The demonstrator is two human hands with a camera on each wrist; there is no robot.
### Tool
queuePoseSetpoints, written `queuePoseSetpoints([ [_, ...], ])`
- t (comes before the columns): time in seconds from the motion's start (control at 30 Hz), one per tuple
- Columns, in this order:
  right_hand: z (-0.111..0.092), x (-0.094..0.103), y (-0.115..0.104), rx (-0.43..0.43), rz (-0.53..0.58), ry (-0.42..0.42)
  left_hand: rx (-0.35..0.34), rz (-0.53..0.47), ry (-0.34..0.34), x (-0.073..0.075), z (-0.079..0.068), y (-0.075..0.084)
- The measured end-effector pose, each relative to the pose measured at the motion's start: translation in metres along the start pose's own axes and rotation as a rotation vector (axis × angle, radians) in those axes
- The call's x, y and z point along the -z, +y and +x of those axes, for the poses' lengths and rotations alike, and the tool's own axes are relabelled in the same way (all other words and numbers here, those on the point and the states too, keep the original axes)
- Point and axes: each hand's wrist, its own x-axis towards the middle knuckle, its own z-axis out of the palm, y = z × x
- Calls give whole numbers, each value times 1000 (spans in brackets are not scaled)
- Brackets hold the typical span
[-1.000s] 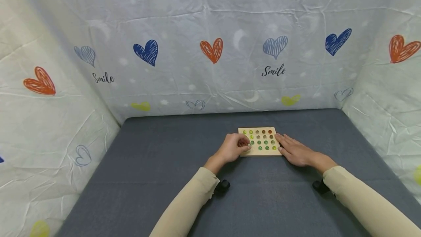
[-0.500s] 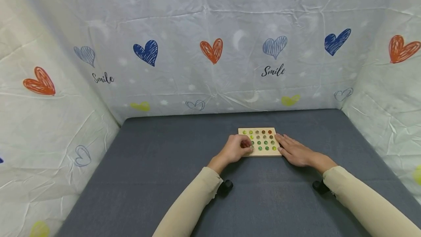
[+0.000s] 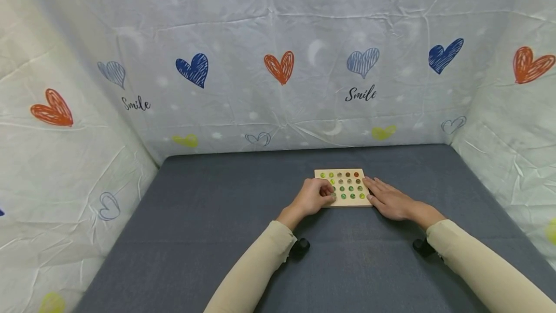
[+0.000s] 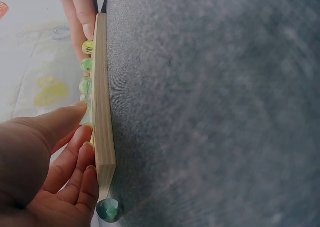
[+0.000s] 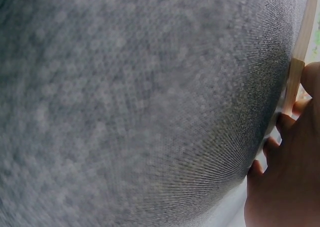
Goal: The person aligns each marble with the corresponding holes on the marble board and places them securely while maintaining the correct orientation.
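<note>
A pale wooden board [image 3: 349, 203] lies on the table, bearing rows of glass marbles in yellow, amber, red and green. At its front left, my left hand [image 3: 312, 196] has thumb and fingertips together over the front row. The left wrist view shows a clear greenish marble [image 4: 86, 116] pinched there, partly covered by the thumb. My right hand [image 3: 393, 202] rests flat with extended fingers against the board's right edge. Close to the left fingertips, past the board's end, a dark teal marble [image 4: 109, 210] sits apart from the board. My left hand hides some marbles on that side.
Dark grey cloth [image 3: 208, 235] covers the table around the board. A white curtain [image 3: 234, 105] printed with hearts stands behind and at both sides. Black wrist cameras hang under both sleeves.
My left hand has shifted slightly to the right along the board's front row, and has slowed nearly to a halt. My right hand and the board keep their places.
</note>
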Motion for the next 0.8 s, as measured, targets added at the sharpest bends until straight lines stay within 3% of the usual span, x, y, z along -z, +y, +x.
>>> queuePoseSetpoints([
  [0.37, -1, 2, -1, 17, 23, 5, -18, 8, -24, 9, -4, 5],
  [0.6, 1, -2, 3, 2, 12, -3, -65, 46, -7, 30, -8, 5],
  [0.8, 5, -4, 7, -26, 4, -12, -46, 56, 20, 49, -13, -1],
])
